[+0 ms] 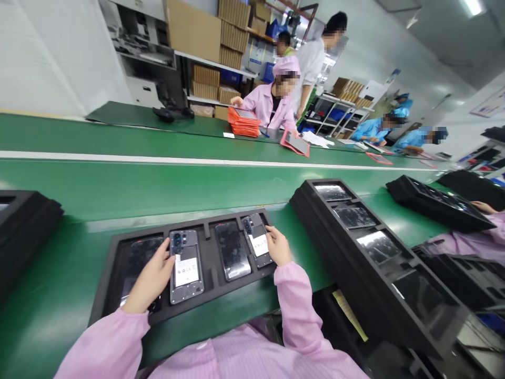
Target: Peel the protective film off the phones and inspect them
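Note:
A black foam tray (213,295) lies on the green work surface in front of me, with several smartphones in its slots. My left hand (154,271) holds the left edge of a smartphone (187,295), which shows its opened back with lenses and a white battery label. At the tray's right end, my right hand (278,246) has its fingers curled on the right edge of another open-backed smartphone (255,231). Between them sits a dark phone (232,250), glossy screen up. Another dark phone (138,258) lies partly hidden under my left hand and wrist.
To the right, a stack of black foam trays (335,273) holds several glossy phones. More black trays (23,231) stand at the left. Across the bench sits a co-worker in pink (272,102) by a pile of orange sleeves (243,123). A co-worker's hand (483,208) touches trays at far right.

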Motion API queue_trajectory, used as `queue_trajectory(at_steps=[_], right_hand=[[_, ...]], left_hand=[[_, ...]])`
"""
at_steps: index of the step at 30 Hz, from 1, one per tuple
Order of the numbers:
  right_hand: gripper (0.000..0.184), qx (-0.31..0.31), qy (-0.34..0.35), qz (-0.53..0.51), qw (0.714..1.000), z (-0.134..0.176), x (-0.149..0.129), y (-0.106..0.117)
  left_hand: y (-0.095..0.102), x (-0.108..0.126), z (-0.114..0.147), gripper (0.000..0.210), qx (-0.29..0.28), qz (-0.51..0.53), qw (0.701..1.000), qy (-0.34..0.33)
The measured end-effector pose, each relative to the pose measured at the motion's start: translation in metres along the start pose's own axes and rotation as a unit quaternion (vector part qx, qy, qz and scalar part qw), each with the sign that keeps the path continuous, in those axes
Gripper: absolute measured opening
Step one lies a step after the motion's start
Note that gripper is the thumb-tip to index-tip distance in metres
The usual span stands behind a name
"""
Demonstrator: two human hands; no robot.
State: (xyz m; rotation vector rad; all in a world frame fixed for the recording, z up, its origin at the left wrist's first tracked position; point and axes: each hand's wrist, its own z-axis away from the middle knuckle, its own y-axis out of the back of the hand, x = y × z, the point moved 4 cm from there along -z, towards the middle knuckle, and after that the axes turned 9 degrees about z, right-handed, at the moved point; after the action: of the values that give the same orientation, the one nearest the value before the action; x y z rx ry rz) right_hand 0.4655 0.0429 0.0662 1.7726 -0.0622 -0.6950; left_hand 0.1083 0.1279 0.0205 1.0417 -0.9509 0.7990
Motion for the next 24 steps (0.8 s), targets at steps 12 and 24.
queue_trajectory(at_steps=[12, 24], right_hand=[[0.078, -0.076, 0.091, 0.124, 0.985, 0.047, -0.104, -0.072], [0.063, -0.131, -0.054, -0.137, 0.98, -0.002, -0.065, -0.023]], left_hand=[[-0.001, 0.013, 0.023, 0.069, 0.219, -0.43, 0.876, -0.025], [0.027, 0.028, 0.015, 0.052, 0.172, -0.398, 0.9, 0.05]])
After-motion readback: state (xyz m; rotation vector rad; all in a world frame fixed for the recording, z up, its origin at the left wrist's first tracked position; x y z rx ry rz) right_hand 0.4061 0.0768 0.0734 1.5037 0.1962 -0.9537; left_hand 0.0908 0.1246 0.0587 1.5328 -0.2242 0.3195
